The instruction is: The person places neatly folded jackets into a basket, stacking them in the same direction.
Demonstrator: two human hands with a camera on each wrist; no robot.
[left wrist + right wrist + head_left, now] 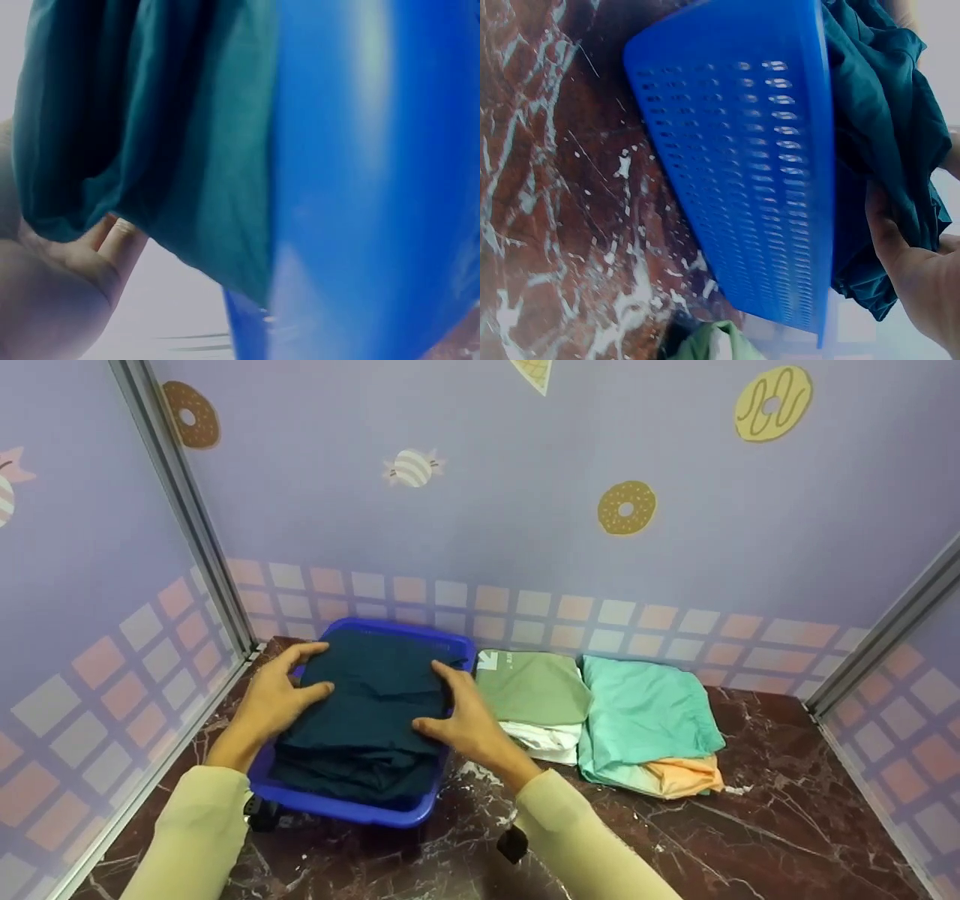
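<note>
A folded dark teal garment (375,682) lies in the blue plastic basket (349,808), its folds standing above the rim in the right wrist view. My left hand (277,694) holds the garment's left side, thumb on top; in the left wrist view its fingers (120,247) show behind the hanging cloth. On the opposite side, my right hand (469,720) grips the cloth, thumb on top. A finger (885,229) of that hand goes down along the cloth inside the basket wall in the right wrist view. The remaining fingers are mostly hidden.
Right of the basket lies a folded olive-green garment (532,690) over white cloth (551,742). Beside it is a turquoise garment (649,712) with an orange part (686,775) at its front. Patterned walls (525,547) enclose the dark red marble-look surface (787,810).
</note>
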